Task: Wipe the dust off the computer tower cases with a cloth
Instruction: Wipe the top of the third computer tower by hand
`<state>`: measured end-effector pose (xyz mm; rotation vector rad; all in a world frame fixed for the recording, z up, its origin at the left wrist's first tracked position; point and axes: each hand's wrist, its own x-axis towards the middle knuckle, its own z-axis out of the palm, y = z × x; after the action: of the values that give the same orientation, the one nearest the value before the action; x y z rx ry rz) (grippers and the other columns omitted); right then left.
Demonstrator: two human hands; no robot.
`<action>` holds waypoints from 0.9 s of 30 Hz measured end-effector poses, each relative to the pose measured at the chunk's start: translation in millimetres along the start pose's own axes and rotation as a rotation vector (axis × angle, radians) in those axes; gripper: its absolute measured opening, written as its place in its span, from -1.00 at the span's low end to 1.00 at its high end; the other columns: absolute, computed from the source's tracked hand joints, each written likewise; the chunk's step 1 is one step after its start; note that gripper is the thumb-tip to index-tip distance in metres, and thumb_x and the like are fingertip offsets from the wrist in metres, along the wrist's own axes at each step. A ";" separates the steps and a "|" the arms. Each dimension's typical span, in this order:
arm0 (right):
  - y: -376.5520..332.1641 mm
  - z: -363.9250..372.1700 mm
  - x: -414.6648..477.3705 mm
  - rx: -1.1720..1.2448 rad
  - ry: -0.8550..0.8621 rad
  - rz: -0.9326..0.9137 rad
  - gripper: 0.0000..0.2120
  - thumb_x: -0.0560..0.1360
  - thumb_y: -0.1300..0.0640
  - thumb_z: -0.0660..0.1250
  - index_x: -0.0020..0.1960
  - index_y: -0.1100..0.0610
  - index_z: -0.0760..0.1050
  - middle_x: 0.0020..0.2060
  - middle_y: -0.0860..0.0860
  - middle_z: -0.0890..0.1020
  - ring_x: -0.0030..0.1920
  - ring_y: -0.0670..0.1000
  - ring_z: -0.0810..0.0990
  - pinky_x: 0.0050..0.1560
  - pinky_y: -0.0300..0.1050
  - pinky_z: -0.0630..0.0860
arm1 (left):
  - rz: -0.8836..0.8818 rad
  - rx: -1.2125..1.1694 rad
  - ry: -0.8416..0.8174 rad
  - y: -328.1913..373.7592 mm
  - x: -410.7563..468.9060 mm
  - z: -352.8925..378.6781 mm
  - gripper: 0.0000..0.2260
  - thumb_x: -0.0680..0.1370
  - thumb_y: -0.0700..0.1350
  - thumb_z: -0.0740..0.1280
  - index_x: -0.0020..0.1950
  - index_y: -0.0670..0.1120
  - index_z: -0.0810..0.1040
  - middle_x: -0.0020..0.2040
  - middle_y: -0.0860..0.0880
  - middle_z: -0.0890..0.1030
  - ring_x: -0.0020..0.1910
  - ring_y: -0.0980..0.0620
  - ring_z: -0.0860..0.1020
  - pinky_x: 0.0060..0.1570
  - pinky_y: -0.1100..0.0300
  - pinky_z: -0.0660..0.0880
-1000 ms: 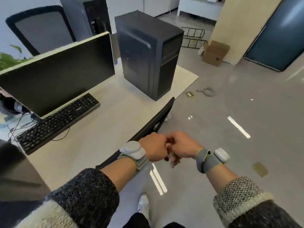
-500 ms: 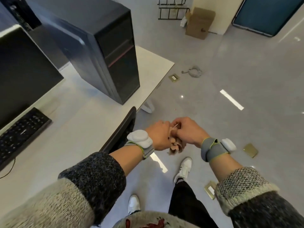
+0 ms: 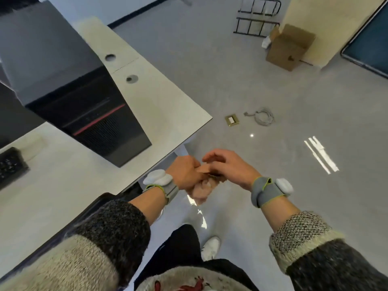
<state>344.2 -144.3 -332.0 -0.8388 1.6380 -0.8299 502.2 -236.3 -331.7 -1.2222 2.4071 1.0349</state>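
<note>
A black computer tower case (image 3: 63, 85) with a red stripe on its front stands on the white desk (image 3: 159, 106) at the upper left. Below the desk's near corner my two hands meet over the floor. A small tan cloth (image 3: 202, 189) is bunched between them and hangs down below. My left hand (image 3: 185, 174) grips the cloth with curled fingers. My right hand (image 3: 227, 168) holds the cloth's upper part, fingers bent over it. Both hands are a short way from the tower's front.
A keyboard's end (image 3: 10, 164) shows at the left edge of the desk. A dark chair back (image 3: 117, 196) sits by the desk edge. On the grey floor lie a coiled cable (image 3: 262, 117), a brass floor socket (image 3: 232, 121), a cardboard box (image 3: 290, 48) and a black wire rack (image 3: 257, 19).
The view has swung right and down, so the tower now sits nearer, at the upper left. My hands stay joined; the cloth shows more and my right fingers have loosened over it.
</note>
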 end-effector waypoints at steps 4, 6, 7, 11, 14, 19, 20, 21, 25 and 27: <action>-6.5 -51.6 46.2 -0.030 -0.099 -0.014 -0.67 0.55 0.10 0.46 0.28 0.14 0.59 0.02 0.07 0.68 -0.17 -0.04 0.55 -0.22 -0.25 0.50 | -0.078 -0.164 0.059 20.9 57.4 -18.6 -0.75 0.57 0.03 0.39 -0.24 -0.08 0.57 -0.33 -0.05 0.54 -0.30 -0.03 0.47 -0.33 0.15 0.37; -3.3 -86.5 76.3 -0.117 -0.098 -0.056 -0.51 0.43 0.14 0.33 0.36 0.10 0.55 0.10 0.07 0.67 -0.08 -0.02 0.61 -0.14 -0.23 0.55 | -0.084 -0.293 0.080 32.4 93.5 -24.7 -0.76 0.55 0.05 0.40 -0.12 -0.13 0.62 -0.25 -0.09 0.59 -0.26 -0.03 0.49 -0.26 0.12 0.39; -1.2 -104.6 90.1 -0.134 -0.099 -0.063 -0.48 0.45 0.17 0.33 0.42 0.10 0.51 0.15 0.07 0.65 0.00 -0.01 0.63 -0.07 -0.23 0.58 | -0.071 -0.355 0.091 39.9 111.8 -27.2 -0.73 0.51 0.09 0.39 -0.11 -0.13 0.63 -0.23 -0.10 0.60 -0.26 -0.04 0.50 -0.24 0.08 0.42; 1.9 -181.3 144.9 -0.109 -0.050 -0.048 -0.45 0.61 0.34 0.40 0.54 0.09 0.36 0.15 0.07 0.65 0.05 -0.01 0.66 0.11 -0.11 0.63 | -0.038 -0.599 0.099 82.4 196.1 -37.0 -0.83 0.52 0.04 0.38 -0.13 -0.03 0.65 -0.25 -0.06 0.65 -0.28 -0.02 0.57 -0.22 -0.02 0.56; -6.8 -241.5 181.8 -0.098 0.061 -0.022 -0.55 0.62 0.26 0.42 0.46 0.07 0.41 0.00 0.21 0.66 -0.17 0.12 0.61 -0.14 0.14 0.58 | -0.023 -0.690 0.064 127.7 261.0 -50.0 -0.80 0.59 -0.03 0.42 -0.24 0.02 0.60 -0.37 0.12 0.57 -0.30 0.06 0.51 -0.22 0.14 0.47; -28.9 -318.2 241.3 -0.015 0.108 -0.045 -0.88 0.63 0.03 0.46 0.11 0.05 0.63 -0.17 -0.09 0.69 -0.21 -0.11 0.63 -0.19 -0.18 0.52 | -0.047 -0.808 0.027 163.7 339.3 -81.5 -0.73 0.63 0.05 0.40 -0.14 -0.12 0.61 -0.31 0.01 0.55 -0.32 0.05 0.48 -0.30 0.19 0.40; -34.2 -328.5 255.5 -0.002 0.105 -0.035 -0.87 0.65 0.01 0.43 0.06 0.07 0.65 -0.20 -0.08 0.69 -0.21 -0.09 0.63 -0.19 -0.16 0.52 | -0.050 -0.839 0.030 166.4 353.4 -88.9 -0.73 0.64 0.06 0.39 -0.14 -0.10 0.60 -0.31 0.00 0.53 -0.33 0.06 0.46 -0.32 0.19 0.39; -39.5 -340.6 273.3 -0.002 0.108 -0.032 -0.85 0.66 0.01 0.40 0.02 0.08 0.65 -0.20 -0.04 0.70 -0.18 -0.05 0.65 -0.16 -0.10 0.55 | -0.060 -0.870 0.034 169.4 369.7 -98.0 -0.73 0.64 0.07 0.39 -0.14 -0.09 0.60 -0.31 0.00 0.52 -0.34 0.07 0.45 -0.33 0.18 0.37; -59.8 -384.2 350.2 0.028 0.077 -0.069 -0.91 0.63 0.10 0.42 0.04 0.11 0.66 -0.18 0.03 0.70 -0.17 -0.01 0.63 -0.12 -0.06 0.55 | -0.126 -1.049 0.089 179.7 432.5 -129.7 -0.66 0.49 0.19 0.46 -0.11 -0.10 0.67 -0.19 -0.11 0.64 -0.21 -0.07 0.54 -0.22 0.05 0.38; -76.8 -409.2 390.0 0.004 0.049 -0.103 -0.95 0.62 0.20 0.41 0.05 0.10 0.64 -0.23 -0.02 0.69 -0.22 -0.07 0.62 -0.16 -0.14 0.52 | -0.173 -1.142 0.167 190.8 464.6 -146.4 -0.59 0.48 0.18 0.47 0.01 -0.18 0.72 -0.03 -0.17 0.74 -0.06 -0.20 0.66 -0.05 -0.05 0.54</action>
<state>-119.0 -474.1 -378.2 -0.9129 1.6462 -0.9315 79.8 -542.8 -369.1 -1.7965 1.6585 2.4463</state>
